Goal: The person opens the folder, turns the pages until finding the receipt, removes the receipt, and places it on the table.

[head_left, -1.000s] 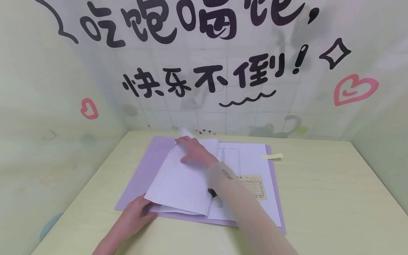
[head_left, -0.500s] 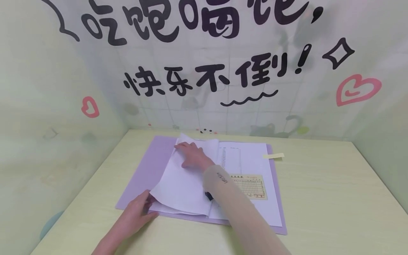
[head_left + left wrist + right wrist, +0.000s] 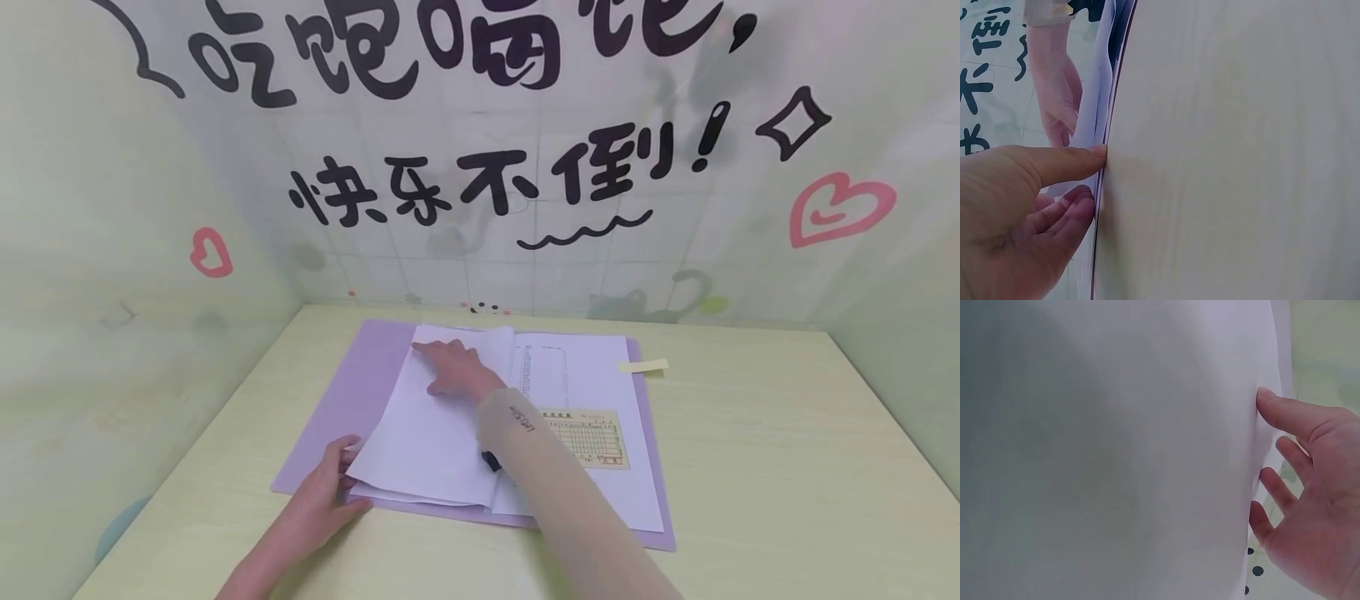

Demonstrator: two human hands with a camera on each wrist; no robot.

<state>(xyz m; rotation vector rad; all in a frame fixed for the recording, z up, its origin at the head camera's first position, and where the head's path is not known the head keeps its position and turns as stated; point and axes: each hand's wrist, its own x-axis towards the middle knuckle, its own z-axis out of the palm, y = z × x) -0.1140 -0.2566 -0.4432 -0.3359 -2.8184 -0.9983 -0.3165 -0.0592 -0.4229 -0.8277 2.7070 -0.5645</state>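
Observation:
A purple folder (image 3: 341,392) lies open on the table with white sheets in it. The left-hand sheet (image 3: 427,433) has its near corner slightly raised. My right hand (image 3: 453,367) rests on that sheet near its far left edge, index finger extended; in the right wrist view its fingers are spread along the paper's edge. My left hand (image 3: 326,492) is at the folder's near left, with the thumb touching the folder's front edge in the left wrist view and loosely bent fingers beside the sheet's corner. On the right page (image 3: 592,379) lies a yellowish printed slip (image 3: 600,437), partly covered by my right sleeve.
A pale yellow tab (image 3: 645,366) sticks out past the folder's right edge. The light wooden table (image 3: 772,450) extends to the right of the folder. A printed curtain (image 3: 465,258) with black lettering and hearts stands behind, and more sheeting flanks both sides.
The left sheet's raised far and near corners have come down flatter. My right hand has slid slightly toward me and straightened its index finger. My left hand's fingers have shifted a little up and away.

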